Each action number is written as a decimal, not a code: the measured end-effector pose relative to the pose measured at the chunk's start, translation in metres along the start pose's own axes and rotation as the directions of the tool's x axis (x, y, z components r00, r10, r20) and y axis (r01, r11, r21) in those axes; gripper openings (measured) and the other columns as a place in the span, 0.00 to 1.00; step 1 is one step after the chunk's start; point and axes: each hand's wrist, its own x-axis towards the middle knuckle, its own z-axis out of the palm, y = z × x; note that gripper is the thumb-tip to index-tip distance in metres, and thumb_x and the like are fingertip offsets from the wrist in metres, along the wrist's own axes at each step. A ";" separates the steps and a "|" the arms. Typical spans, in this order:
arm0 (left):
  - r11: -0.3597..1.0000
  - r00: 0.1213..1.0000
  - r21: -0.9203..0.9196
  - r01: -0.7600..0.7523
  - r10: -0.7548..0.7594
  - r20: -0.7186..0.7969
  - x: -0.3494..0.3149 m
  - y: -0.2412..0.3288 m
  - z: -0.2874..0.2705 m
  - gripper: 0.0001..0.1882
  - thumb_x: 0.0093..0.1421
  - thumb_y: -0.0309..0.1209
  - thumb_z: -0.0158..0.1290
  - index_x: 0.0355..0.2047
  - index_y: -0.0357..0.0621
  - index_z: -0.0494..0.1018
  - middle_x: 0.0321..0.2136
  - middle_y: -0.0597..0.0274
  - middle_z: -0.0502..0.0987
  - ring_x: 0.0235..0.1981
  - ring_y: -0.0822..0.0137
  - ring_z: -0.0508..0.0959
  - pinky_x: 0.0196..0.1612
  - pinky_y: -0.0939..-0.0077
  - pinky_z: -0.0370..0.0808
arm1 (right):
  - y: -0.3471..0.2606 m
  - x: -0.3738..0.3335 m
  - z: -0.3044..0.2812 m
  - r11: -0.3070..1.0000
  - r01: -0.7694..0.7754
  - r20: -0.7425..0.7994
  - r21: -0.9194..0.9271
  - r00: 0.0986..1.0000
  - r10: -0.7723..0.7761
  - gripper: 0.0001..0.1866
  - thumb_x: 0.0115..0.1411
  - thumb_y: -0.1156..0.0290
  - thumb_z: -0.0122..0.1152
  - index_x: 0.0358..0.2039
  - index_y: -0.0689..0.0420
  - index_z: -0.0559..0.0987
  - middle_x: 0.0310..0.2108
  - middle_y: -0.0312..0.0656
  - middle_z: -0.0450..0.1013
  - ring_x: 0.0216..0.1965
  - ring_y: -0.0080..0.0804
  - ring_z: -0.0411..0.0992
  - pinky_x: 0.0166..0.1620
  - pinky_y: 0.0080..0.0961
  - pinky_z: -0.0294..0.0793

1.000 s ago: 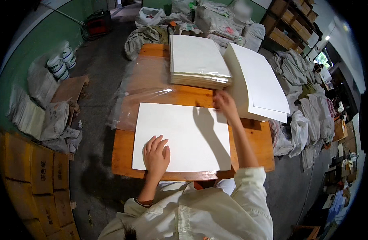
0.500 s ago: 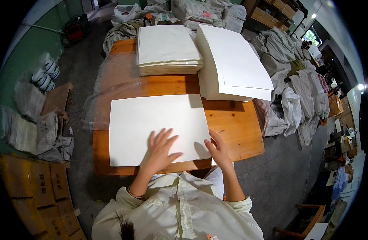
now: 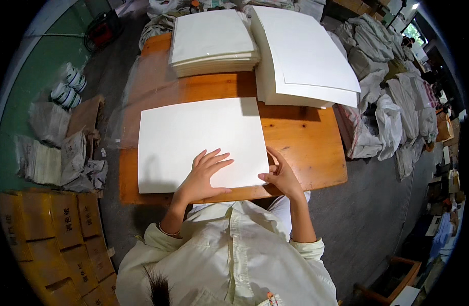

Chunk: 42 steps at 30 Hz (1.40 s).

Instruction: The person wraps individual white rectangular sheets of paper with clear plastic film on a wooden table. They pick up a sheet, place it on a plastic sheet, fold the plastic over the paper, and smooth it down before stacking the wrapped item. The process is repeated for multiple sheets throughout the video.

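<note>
White sheets of paper [image 3: 193,132] lie flat at the near side of the wooden table [image 3: 306,148], their edges nearly flush. My left hand [image 3: 203,176] is over their near part, fingers spread, with nothing in its grasp. At the right edge, close to the near right corner, my right hand [image 3: 284,176] has its thumb and fingers bent but apart. The thumb is at the paper's edge; whether it presses there I cannot tell. Farther back stand a plastic-wrapped stack of paper [image 3: 214,35] and, to its right, a taller stack of white sheets [image 3: 308,51] with its top sheet askew.
Clear plastic film [image 3: 153,84] drapes over the table's left side. Large pale sacks [image 3: 367,46] crowd the floor to the right. Cardboard boxes [image 3: 66,219] are piled at the lower left, with wrapped bundles [image 3: 43,163] and white tubs [image 3: 68,86] beyond them.
The view has tilted, so the table sits higher in it. My left hand has turned, its fingers now pointing more to the right. My right hand stays at the paper's right edge.
</note>
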 end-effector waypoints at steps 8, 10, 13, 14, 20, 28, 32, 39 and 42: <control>0.995 0.999 -0.099 -0.009 0.004 -0.052 0.003 0.006 -0.008 0.31 0.48 0.41 0.63 0.53 0.51 0.70 0.55 0.62 0.69 0.61 0.61 0.61 0.66 0.55 0.45 | 0.010 0.005 -0.003 0.998 -0.004 -0.034 -0.058 0.999 0.002 0.41 0.48 0.83 0.67 0.61 0.64 0.56 0.34 0.43 0.76 0.31 0.21 0.74 0.34 0.15 0.73; 0.989 0.995 -0.148 -0.023 0.008 -0.099 0.002 0.000 -0.005 0.25 0.52 0.37 0.60 0.51 0.49 0.71 0.50 0.59 0.72 0.56 0.66 0.67 0.63 0.63 0.54 | 0.013 0.006 -0.008 0.998 0.018 -0.013 -0.063 1.000 -0.019 0.41 0.48 0.83 0.66 0.61 0.64 0.56 0.33 0.42 0.76 0.30 0.20 0.73 0.33 0.15 0.72; 0.831 0.882 -0.306 0.465 -0.464 0.080 -0.009 -0.021 0.002 0.19 0.57 0.31 0.55 0.49 0.44 0.72 0.45 0.55 0.75 0.47 0.75 0.72 0.53 0.77 0.64 | -0.005 0.000 -0.004 0.979 -0.050 0.078 0.198 0.996 0.035 0.43 0.48 0.85 0.65 0.63 0.63 0.54 0.32 0.40 0.76 0.28 0.17 0.72 0.31 0.13 0.69; 0.754 0.827 -0.360 0.549 -0.553 0.103 -0.011 -0.023 0.004 0.18 0.59 0.30 0.54 0.49 0.43 0.71 0.45 0.54 0.75 0.45 0.77 0.72 0.49 0.81 0.66 | -0.002 0.001 -0.004 0.978 -0.044 0.078 0.203 0.997 0.029 0.43 0.48 0.85 0.64 0.63 0.62 0.53 0.31 0.40 0.76 0.28 0.17 0.71 0.30 0.13 0.69; 0.895 0.798 -0.432 0.110 -0.339 -0.499 -0.010 -0.020 0.029 0.21 0.62 0.24 0.49 0.55 0.34 0.64 0.45 0.47 0.73 0.43 0.69 0.74 0.45 0.79 0.70 | -0.003 0.004 -0.010 0.997 -0.058 0.083 -0.044 0.995 0.062 0.46 0.47 0.85 0.66 0.64 0.62 0.52 0.28 0.37 0.75 0.24 0.15 0.69 0.28 0.12 0.67; 0.995 0.983 -0.103 0.019 -0.037 -0.178 -0.007 0.001 0.009 0.28 0.45 0.31 0.66 0.50 0.55 0.74 0.51 0.52 0.70 0.49 0.59 0.71 0.51 0.69 0.69 | 0.011 0.009 -0.002 0.994 -0.019 -0.069 -0.112 0.998 0.011 0.47 0.46 0.83 0.68 0.64 0.62 0.52 0.30 0.39 0.75 0.25 0.16 0.69 0.29 0.11 0.68; 0.907 0.901 -0.379 0.183 -0.309 -0.306 -0.012 -0.009 0.017 0.24 0.56 0.27 0.56 0.55 0.45 0.67 0.49 0.46 0.72 0.47 0.53 0.74 0.48 0.70 0.71 | -0.004 0.003 -0.008 0.993 -0.077 0.087 0.087 0.994 0.069 0.49 0.45 0.86 0.66 0.66 0.58 0.50 0.33 0.39 0.76 0.26 0.15 0.69 0.32 0.12 0.69; 0.943 0.954 -0.300 0.145 -0.214 -0.212 -0.011 -0.003 0.002 0.24 0.54 0.23 0.54 0.53 0.46 0.70 0.47 0.48 0.73 0.43 0.53 0.75 0.46 0.70 0.71 | 0.005 0.006 -0.015 0.996 -0.088 0.086 -0.010 0.992 0.089 0.48 0.46 0.85 0.67 0.64 0.63 0.51 0.30 0.40 0.76 0.27 0.17 0.71 0.28 0.12 0.69; 0.992 0.966 -0.053 -0.111 0.095 -0.239 -0.006 0.003 0.002 0.24 0.48 0.30 0.61 0.48 0.55 0.75 0.46 0.56 0.74 0.43 0.56 0.74 0.49 0.67 0.70 | 0.009 0.008 -0.010 0.993 -0.074 0.019 -0.092 0.997 0.076 0.48 0.45 0.83 0.68 0.64 0.63 0.52 0.28 0.39 0.75 0.25 0.15 0.69 0.27 0.11 0.67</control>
